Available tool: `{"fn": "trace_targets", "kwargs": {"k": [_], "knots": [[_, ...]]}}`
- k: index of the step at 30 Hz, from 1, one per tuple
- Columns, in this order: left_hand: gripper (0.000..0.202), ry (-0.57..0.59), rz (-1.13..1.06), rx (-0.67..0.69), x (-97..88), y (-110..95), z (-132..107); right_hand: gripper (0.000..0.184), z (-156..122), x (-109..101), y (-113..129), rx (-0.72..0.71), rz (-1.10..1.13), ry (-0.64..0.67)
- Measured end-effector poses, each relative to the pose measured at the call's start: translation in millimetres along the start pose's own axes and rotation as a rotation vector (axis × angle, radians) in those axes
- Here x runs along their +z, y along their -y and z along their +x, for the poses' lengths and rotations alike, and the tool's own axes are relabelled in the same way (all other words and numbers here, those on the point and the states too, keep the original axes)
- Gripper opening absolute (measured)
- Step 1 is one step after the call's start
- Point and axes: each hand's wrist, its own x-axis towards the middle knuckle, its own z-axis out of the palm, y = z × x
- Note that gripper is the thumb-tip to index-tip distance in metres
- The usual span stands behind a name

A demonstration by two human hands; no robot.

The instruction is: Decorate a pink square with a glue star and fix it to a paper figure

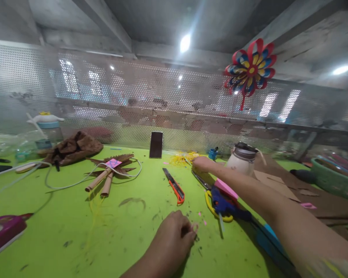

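My left hand is low over the green tabletop, its fingers curled together in a pinch. What sits between the fingertips, if anything, is too small to make out. My right arm stretches far across the table. At its end my right hand looks closed beside a heap of yellow shredded strands, its fingertips hidden. Between the hands lies an orange and black utility knife with its blade out. Scissors with yellow handles and a blue glue gun lie beneath my right forearm, near a pink paper piece.
Left of centre lie cardboard leaf shapes with rolled tubes and a white cable. A phone stands upright at the back. A jar, cardboard sheets and a green basket occupy the right. A paper flower hangs above.
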Motion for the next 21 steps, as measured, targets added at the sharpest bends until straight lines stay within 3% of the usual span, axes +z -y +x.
{"fn": "trace_targets", "kwargs": {"k": [6,12,21], "knots": [[0.029,0.006,-0.011,-0.002,0.4,1.1,0.1,0.031,-7.3,1.1,-2.5,0.033,0.209,-0.124],[0.026,-0.008,0.029,0.017,0.0,1.3,1.1,0.032,-19.5,-5.2,-15.9,0.153,0.632,-0.224],[0.025,-0.011,-0.046,0.054,-9.8,-4.6,5.6,0.024,-41.7,-1.9,-12.0,0.157,1.157,-0.343]]}}
